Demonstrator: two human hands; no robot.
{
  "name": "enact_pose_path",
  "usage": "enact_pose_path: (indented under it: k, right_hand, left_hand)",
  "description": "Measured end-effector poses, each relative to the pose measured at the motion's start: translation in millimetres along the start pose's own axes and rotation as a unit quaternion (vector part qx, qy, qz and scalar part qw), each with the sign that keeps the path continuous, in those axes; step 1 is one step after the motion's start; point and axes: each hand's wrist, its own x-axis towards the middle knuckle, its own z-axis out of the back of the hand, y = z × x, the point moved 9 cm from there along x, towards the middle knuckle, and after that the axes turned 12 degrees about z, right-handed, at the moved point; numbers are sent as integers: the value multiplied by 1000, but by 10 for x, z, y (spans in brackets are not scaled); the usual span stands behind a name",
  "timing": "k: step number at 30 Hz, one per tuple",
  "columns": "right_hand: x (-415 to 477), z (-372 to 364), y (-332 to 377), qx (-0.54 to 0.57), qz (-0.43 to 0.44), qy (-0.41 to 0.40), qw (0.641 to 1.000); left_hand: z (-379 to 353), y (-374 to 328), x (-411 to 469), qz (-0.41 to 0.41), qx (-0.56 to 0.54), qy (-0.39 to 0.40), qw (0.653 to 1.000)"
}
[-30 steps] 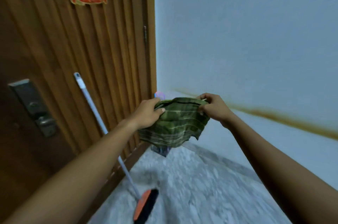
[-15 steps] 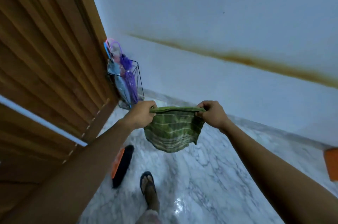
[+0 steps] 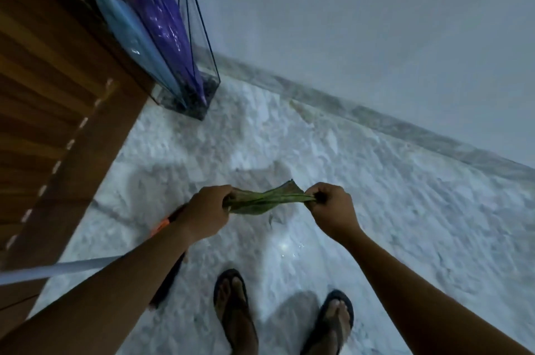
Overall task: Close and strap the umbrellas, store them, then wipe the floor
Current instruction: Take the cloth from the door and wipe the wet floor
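Note:
A green checked cloth [image 3: 265,201] is stretched between my two hands low over the marble floor [image 3: 376,195]. My left hand [image 3: 207,214] grips its left end and my right hand [image 3: 333,207] grips its right end. The cloth lies nearly flat, edge-on to me. At the top left a wire umbrella stand [image 3: 199,111] sits in the corner by the door, holding a closed purple umbrella [image 3: 165,21] and a closed light blue umbrella [image 3: 127,24].
A wooden door [image 3: 43,111] fills the left side. A broom with a white handle [image 3: 58,267] and orange-black head [image 3: 162,224] leans there, partly under my left arm. A white wall with a grey skirting [image 3: 405,126] runs at right. My sandalled feet [image 3: 237,305] stand below the cloth.
The view has tipped down from the door and wall to the floor. Both hands have lowered the cloth toward the floor and pulled it from hanging to nearly flat.

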Motion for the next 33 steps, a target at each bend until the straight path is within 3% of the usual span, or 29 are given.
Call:
enact_pose_path:
  k: [6,9,12,13,15,18,22,24,33]
  right_hand:
    - [1336,-662,-666,14,29,8,999]
    - [2025,-804,-794,-54,88,-68,992]
    - [2380,-1151,-982,-180,140,-121,966]
    - [2441,-1395,-1075,-196,162,-103,961]
    - [2526,-1972,-1302,-227,212,-21,950]
    - [2716,-2636,-1664,-255,225,80,937]
    - [3026,-2827,-1550,-321,258,-18,911]
    - [3269,-2871,-1384,-313,280,-23,907]
    - [3849,-2664,-1180,-346,362,-4,866]
  left_hand:
    - [-264,362,1559,21,-2,-1,1000]
    - [-41,378,2235,-10,22,-142,990]
    - [-113,395,2546,-55,72,-325,941]
    - [-297,419,2635,-80,63,-335,937]
    - [-823,530,2920,-108,59,-277,953]
    - [-1455,922,3462,-36,65,-174,982]
    - [-1451,1127,3697,-25,131,-321,937]
    - [-1275,1171,3814,-14,125,-363,923]
    - [-1007,969,4163,58,101,-376,919]
